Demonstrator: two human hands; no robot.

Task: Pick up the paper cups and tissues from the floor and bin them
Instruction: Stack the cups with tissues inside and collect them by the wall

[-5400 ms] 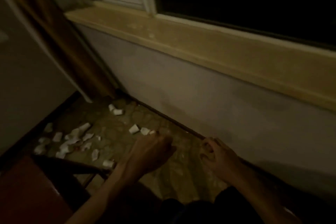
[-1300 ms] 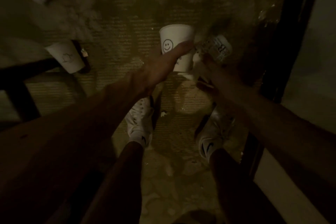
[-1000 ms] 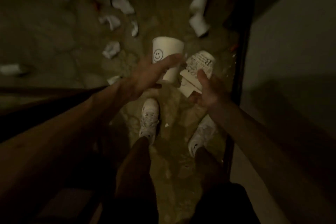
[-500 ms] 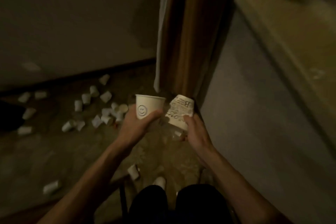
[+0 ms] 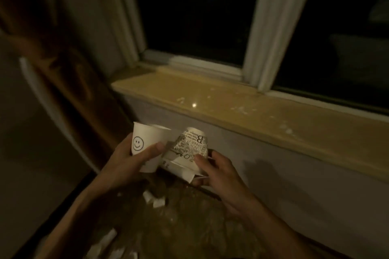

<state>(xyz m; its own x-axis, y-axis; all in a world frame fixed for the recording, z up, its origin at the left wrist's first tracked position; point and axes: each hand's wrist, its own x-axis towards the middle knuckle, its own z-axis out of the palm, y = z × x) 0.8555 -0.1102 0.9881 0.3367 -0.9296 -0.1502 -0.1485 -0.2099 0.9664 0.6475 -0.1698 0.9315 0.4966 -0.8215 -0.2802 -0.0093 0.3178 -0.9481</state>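
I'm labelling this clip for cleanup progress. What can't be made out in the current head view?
All in the head view:
A bin: none in frame; whether one stands beyond the edges cannot be told.
Whether the white scraps on the floor are cups or tissues: too dark and blurred.
Far side of the smiley cup: behind its own wall and the left hand.
Lower part of the printed paper: covered by the right hand; small print blurred.

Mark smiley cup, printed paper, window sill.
smiley cup (image 5: 150, 136), head view, side wall right of the face
printed paper (image 5: 190, 145), head view, printed upper part
window sill (image 5: 231, 109), head view, bare top
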